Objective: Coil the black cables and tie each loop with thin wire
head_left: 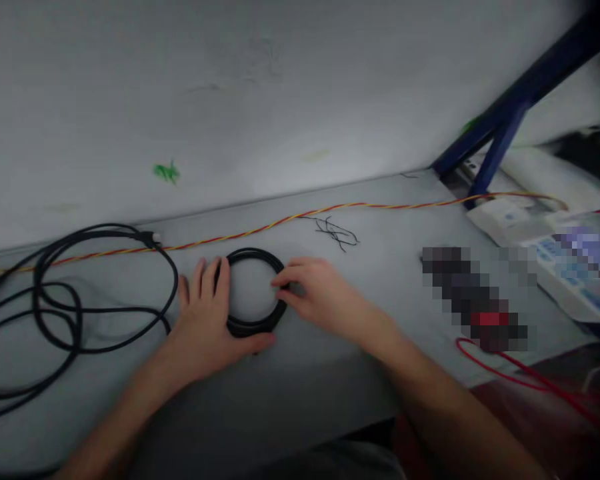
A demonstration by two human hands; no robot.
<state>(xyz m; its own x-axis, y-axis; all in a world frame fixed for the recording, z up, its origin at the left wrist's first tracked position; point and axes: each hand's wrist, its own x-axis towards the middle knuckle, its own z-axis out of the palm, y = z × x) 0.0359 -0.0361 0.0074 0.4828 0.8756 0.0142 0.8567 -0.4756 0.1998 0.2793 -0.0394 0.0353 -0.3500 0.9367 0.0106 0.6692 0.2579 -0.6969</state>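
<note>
A small round coil of black cable (250,328) lies flat on the grey table (330,387) between my hands. My left hand (205,317) rests over the coil's left side, fingers spread and thumb along its lower edge. At the coil's right side, my right hand (317,290) pinches the black cable between thumb and fingertips. To the left lies a larger, loose tangle of black cable (105,348), with a pale-tipped connector (153,237) near its top.
A twisted red-yellow wire (250,232) runs along the back, near the wall (230,120). Thin black ties (336,233) lie behind my right hand. At right are a pixelated dark object (470,293), red cord (520,380), a white box (560,267) and a blue metal frame (500,140).
</note>
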